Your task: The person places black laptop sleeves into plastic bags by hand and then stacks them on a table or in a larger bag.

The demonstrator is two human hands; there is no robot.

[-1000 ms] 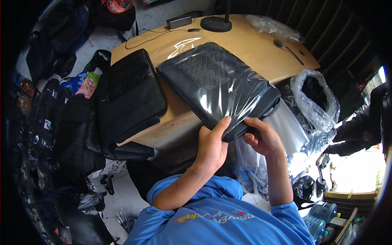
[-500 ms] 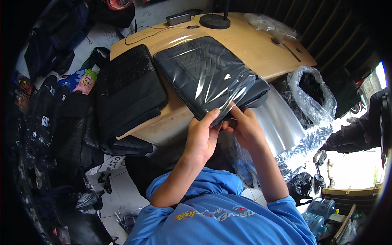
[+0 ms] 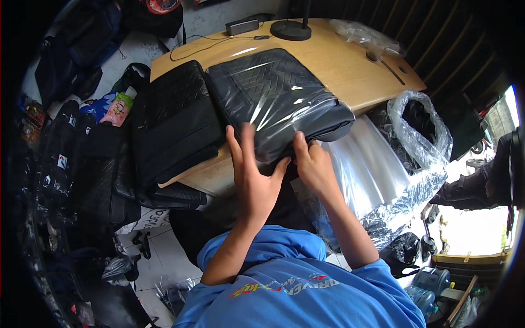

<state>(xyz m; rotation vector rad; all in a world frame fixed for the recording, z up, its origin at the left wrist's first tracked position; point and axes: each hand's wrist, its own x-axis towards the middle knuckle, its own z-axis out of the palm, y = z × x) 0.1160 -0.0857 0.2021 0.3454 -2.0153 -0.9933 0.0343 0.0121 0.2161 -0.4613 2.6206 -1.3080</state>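
Observation:
A flat black bag with a zigzag-embossed panel (image 3: 273,82) lies on the wooden table in a clear, shiny plastic sleeve (image 3: 284,117). My left hand (image 3: 254,183) is at the bag's near left corner, its fingers stretched out and apart, the raised ones slightly blurred. At the near edge my right hand (image 3: 314,167) is closed on the wrapped bag, thumb on top and the other fingers partly hidden below. A second black bag (image 3: 172,126) with a similar embossed panel, unwrapped, lies just left of it and juts over the table's near edge.
The table (image 3: 350,76) bears a lamp base (image 3: 290,30), a black adapter (image 3: 242,26) with a cable, and a clear cup (image 3: 374,52). To the right, clear plastic sheets (image 3: 369,164) are stacked beside a plastic-lined opening (image 3: 420,123). More black bags (image 3: 93,169) crowd the left.
The wrapped bag's near end has come down and lies flatter. My left hand has let go of its near edge and spread its fingers leftward; my right hand has shifted slightly left.

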